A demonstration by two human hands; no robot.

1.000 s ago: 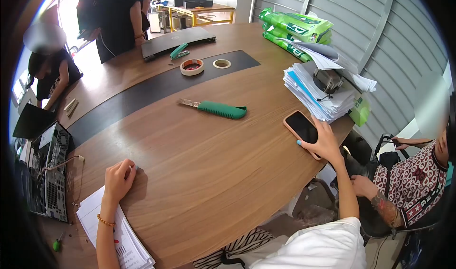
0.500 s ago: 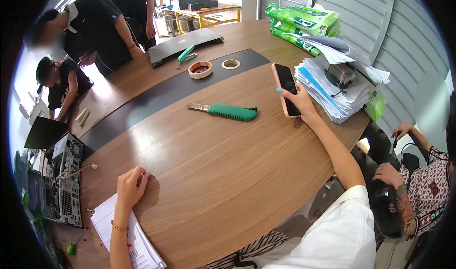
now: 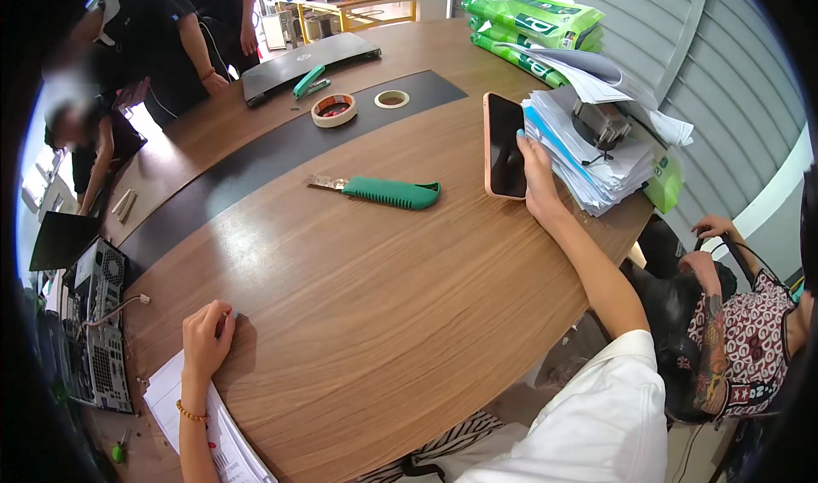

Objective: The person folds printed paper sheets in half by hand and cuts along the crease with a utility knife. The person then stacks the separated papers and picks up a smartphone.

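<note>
My right hand [image 3: 540, 176] grips a smartphone [image 3: 504, 150] in a pink-orange case, held nearly upright with its dark screen toward me. The fingers behind it are mostly hidden. On the left, my left hand [image 3: 207, 338] rests on the wooden table [image 3: 358, 312], fingers curled in, with nothing visible in them. Under that forearm lie printed papers [image 3: 166, 385]. A green utility knife [image 3: 392, 192] with a rusty-looking blade lies between the hands, touched by neither. Just right of the phone rises a stack of papers [image 3: 588, 176] with a metal-and-black device [image 3: 601, 125] on top.
Tape rolls [image 3: 333, 110] [image 3: 392, 99], a green stapler [image 3: 310, 82] and a closed laptop [image 3: 311, 63] lie farther back. Green packages [image 3: 537, 27] stand far right. An opened computer case [image 3: 106, 329] is at left. People stand behind the table; another person [image 3: 758, 338] sits at right.
The view has shifted, so most things appear farther left and slightly higher. My right hand has turned the phone more upright and its screen more toward me. My left hand stays curled on the table.
</note>
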